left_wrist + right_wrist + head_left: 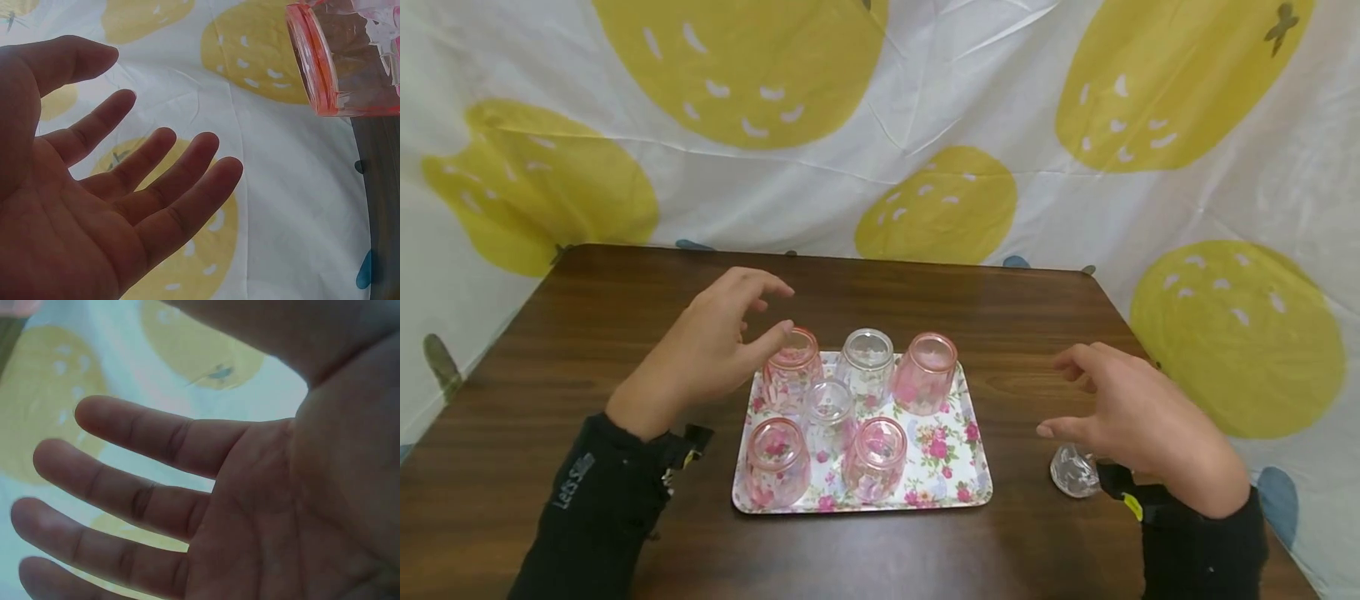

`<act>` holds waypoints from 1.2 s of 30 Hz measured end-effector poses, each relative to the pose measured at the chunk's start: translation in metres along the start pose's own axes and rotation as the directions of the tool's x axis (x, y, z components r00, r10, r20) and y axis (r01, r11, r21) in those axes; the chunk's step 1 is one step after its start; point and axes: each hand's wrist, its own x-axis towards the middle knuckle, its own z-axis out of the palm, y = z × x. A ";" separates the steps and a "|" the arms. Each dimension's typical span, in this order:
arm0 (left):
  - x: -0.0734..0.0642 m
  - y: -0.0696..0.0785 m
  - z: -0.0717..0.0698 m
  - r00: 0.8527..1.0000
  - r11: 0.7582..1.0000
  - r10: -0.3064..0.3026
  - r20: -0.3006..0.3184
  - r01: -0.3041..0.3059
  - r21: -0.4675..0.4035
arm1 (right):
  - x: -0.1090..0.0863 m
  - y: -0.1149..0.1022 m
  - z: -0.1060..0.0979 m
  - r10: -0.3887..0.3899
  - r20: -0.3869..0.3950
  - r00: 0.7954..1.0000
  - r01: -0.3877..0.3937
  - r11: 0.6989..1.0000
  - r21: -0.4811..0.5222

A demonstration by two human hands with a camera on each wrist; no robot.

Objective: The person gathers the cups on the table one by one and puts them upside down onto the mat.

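Observation:
My left hand [718,337] hovers at the back left of the tray, its thumb tip overlapping the back-left pink glass [793,371] in the head view. In the left wrist view its fingers [187,212] are spread and hold nothing, with a pink glass [359,59] off to the upper right. My right hand [1138,417] hangs above the table right of the tray, fingers [150,440] relaxed with nothing in them. Just below it a clear glass [1073,472] stands on the table, partly hidden by the wrist.
A floral tray [936,492] carries several upside-down glasses: a clear glass [867,367] and pink glass [925,372] at the back, a clear glass [829,417] mid-left, pink glasses [777,462] in front. Behind the brown table [1000,308] hangs a lemon-print cloth [820,192].

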 end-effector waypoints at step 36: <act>0.001 0.004 -0.001 1.000 0.999 0.023 -0.012 -0.024 -0.029 | 0.006 0.059 0.025 0.065 0.133 0.989 -0.067 0.998 0.010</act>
